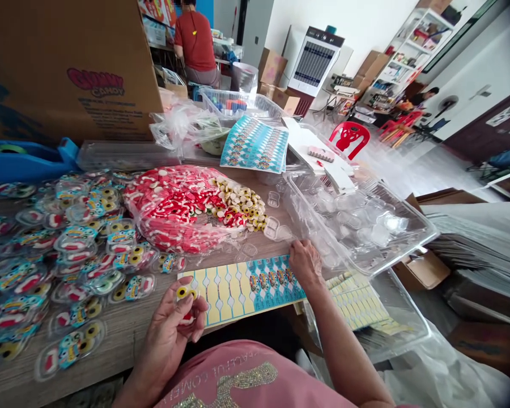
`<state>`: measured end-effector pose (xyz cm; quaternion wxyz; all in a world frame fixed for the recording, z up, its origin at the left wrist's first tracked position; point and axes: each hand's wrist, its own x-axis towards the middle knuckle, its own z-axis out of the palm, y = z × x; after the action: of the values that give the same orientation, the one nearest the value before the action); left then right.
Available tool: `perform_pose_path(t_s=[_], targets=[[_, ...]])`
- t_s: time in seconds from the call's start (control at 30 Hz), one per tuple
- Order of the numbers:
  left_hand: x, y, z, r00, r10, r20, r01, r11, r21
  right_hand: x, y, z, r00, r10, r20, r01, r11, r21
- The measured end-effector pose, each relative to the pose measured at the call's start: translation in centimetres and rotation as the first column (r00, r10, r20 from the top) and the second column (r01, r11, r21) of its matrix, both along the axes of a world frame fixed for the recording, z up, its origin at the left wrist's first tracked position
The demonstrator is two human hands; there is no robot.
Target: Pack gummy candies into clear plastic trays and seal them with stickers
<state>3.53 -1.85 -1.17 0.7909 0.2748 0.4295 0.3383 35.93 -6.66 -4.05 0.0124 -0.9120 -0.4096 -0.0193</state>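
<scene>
My left hand (170, 328) is closed on a small clear blister pack of gummy candy (186, 300), holding it near the table's front edge. My right hand (305, 262) rests on the right end of a sticker sheet (242, 288), fingers curled on the blue stickers; most of the sheet's left part shows only yellow backing. Behind the sheet lies a pile of red-and-white and yellow ring gummies (187, 207) on clear plastic. Several sealed, labelled candy packs (68, 255) cover the table's left side.
A clear bin of empty blister shells (365, 226) stands right of the gummies. More sticker sheets (255, 144) lie behind. A Gummy Candy carton (68, 68) and blue tape dispenser (25, 161) are at back left. A person in red (195, 42) sits far off.
</scene>
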Motion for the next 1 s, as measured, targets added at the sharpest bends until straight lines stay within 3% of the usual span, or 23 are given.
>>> perform_pose_path(t_s=[0.1, 0.2, 0.3, 0.37, 0.43, 0.5, 0.6, 0.67, 0.73, 0.83, 0.93, 1.0], targets=[[0.1, -0.1, 0.2, 1.000, 0.002, -0.014, -0.002, 1.000, 0.001, -0.2, -0.1, -1.0, 0.999, 0.036, 0.019, -0.038, 0.997, 0.060], [0.1, -0.1, 0.3, 1.000, -0.006, -0.005, 0.006, 1.000, -0.011, 0.3, -0.5, -1.3, 0.997, 0.075, 0.026, -0.079, 0.969, 0.234], [0.5, 0.3, 0.7, 0.999, -0.022, 0.035, 0.024, 0.999, -0.044, 0.0, -1.0, -0.1, 0.987, 0.156, 0.030, -0.152, 0.875, 0.460], [1.4, 0.8, 1.1, 0.997, -0.026, 0.079, 0.031, 0.997, -0.064, -1.3, -1.1, 1.4, 0.964, 0.263, 0.038, -0.234, 0.772, 0.592], [2.7, 1.4, 1.7, 0.990, -0.022, 0.137, 0.030, 0.998, -0.059, -3.7, -1.0, 2.8, 0.913, 0.404, 0.051, -0.338, 0.684, 0.647], [4.1, 2.2, 2.2, 0.980, -0.027, 0.196, 0.030, 1.000, -0.009, -6.4, -0.6, 3.7, 0.833, 0.550, 0.057, -0.464, 0.638, 0.615], [5.5, 3.4, 2.2, 0.986, 0.005, 0.167, -0.020, 0.996, 0.088, -9.9, 0.1, 3.9, 0.680, 0.733, 0.027, -0.615, 0.550, 0.565], [5.4, 3.9, 1.8, 0.991, 0.056, 0.118, -0.070, 0.990, 0.119, -11.0, 0.7, 3.5, 0.581, 0.813, -0.032, -0.641, 0.482, 0.597], [4.8, 4.1, 1.4, 0.992, 0.098, 0.083, -0.107, 0.987, 0.118, -11.3, 1.4, 2.9, 0.516, 0.843, -0.150, -0.562, 0.465, 0.684], [3.5, 3.9, 0.8, 0.988, 0.131, 0.080, -0.137, 0.987, 0.082, -11.1, 2.4, 1.7, 0.353, 0.842, -0.409, -0.260, 0.508, 0.822], [2.9, 3.6, 0.5, 0.982, 0.139, 0.126, -0.142, 0.990, 0.022, -11.8, 3.1, 0.4, 0.124, 0.826, -0.549, -0.038, 0.557, 0.830], [3.0, 3.4, 0.5, 0.976, 0.145, 0.160, -0.144, 0.989, -0.014, -13.0, 3.4, -0.2, 0.084, 0.810, -0.581, 0.025, 0.581, 0.814]])
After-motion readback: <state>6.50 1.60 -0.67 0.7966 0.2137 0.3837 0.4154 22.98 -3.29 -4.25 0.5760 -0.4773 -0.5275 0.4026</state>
